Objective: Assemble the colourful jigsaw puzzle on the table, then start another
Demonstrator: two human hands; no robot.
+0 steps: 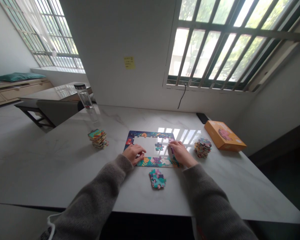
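A jigsaw puzzle border point(155, 162), joined into a rectangle with colourful plants and animals, lies on the white marbled table. Over its left side rests my left hand point(134, 154), fingers a little bent and the thumb apart, holding nothing visible. My right hand point(181, 153) lies across the right side, its fingertips touching the border's inner edge; no lifted piece shows in it. Within the border, a single loose puzzle piece point(159, 146) sits nearer the right hand. Just in front of the border is a small heap of teal and pink puzzle pieces point(157, 179).
One stack of puzzle pieces point(98, 139) stands at the left, another stack point(202, 147) at the right. Beyond the right stack are an orange box point(224, 136) and a black phone point(202, 118). A glass bottle point(84, 96) stands near the table's back left edge.
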